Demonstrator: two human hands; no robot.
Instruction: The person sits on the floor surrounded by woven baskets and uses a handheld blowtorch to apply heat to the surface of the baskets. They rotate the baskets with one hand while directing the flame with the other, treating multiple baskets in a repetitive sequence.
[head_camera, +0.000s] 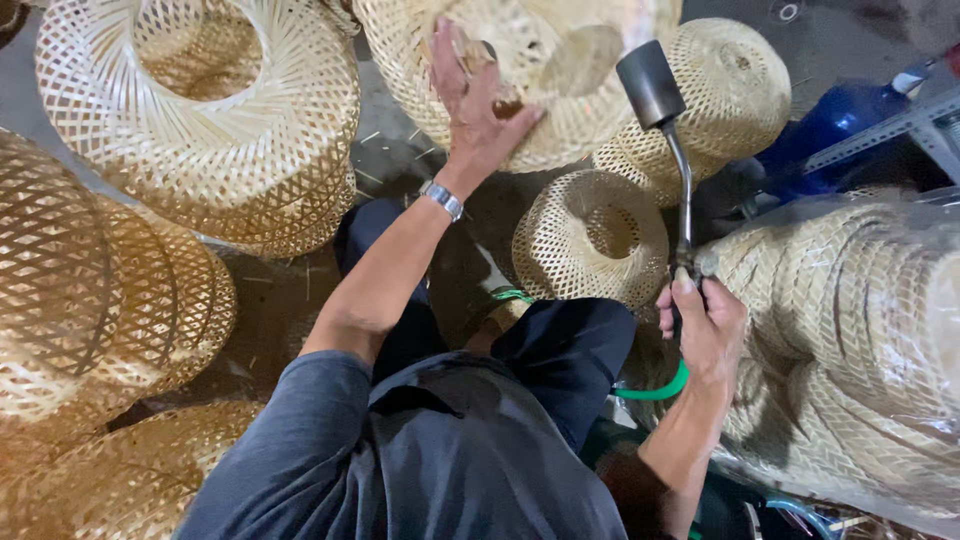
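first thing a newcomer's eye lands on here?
Probably the gas torch at upper centre, its dark nozzle raised on a bent metal tube from the right hand, with a green hose trailing below. The left hand presses on a large woven bamboo shade at top centre. More woven shades crowd every side.

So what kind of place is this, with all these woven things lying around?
Probably a bamboo-weaving workshop: woven bamboo shades are piled around, the right hand holds a gas torch, and the left hand rests on a shade.
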